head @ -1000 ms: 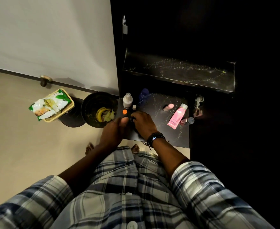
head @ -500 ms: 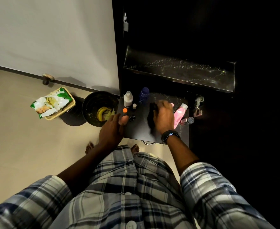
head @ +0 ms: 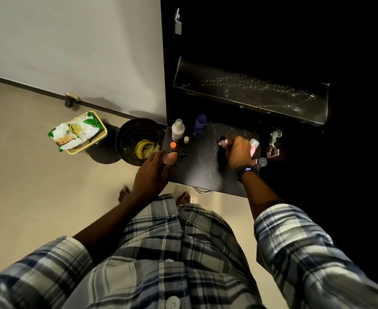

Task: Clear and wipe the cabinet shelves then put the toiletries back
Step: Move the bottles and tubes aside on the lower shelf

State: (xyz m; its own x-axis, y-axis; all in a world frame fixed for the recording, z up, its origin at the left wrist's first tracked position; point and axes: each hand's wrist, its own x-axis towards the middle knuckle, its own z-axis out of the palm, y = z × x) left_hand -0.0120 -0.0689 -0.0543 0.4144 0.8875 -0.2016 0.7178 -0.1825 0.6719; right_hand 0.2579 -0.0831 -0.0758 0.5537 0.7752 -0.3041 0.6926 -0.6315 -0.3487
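Observation:
The black lower shelf [head: 205,175] carries a white bottle [head: 178,130], a blue bottle [head: 199,126], a small white-capped item [head: 186,139], an orange-capped item [head: 173,144] and a small dark bottle [head: 182,155] at its left. A pink tube [head: 253,146] and a clear capped bottle [head: 261,162] lie at its right. My right hand [head: 238,152] grips a dark cloth [head: 221,159] on the shelf beside the pink tube. My left hand [head: 153,172] rests on the shelf's front left corner, holding nothing. The upper shelf [head: 250,94] is bare with pale streaks.
On the floor to the left stand a black bin [head: 125,134] with banana peel and a basket holding a wet-wipes pack [head: 78,132]. A door stopper [head: 71,99] sits by the white wall. A metal hinge [head: 273,141] is right of the shelf. My bare feet are below it.
My right hand has swept the cloth from the shelf's front left across to the right, up against the pink tube. My left hand has stayed at the corner.

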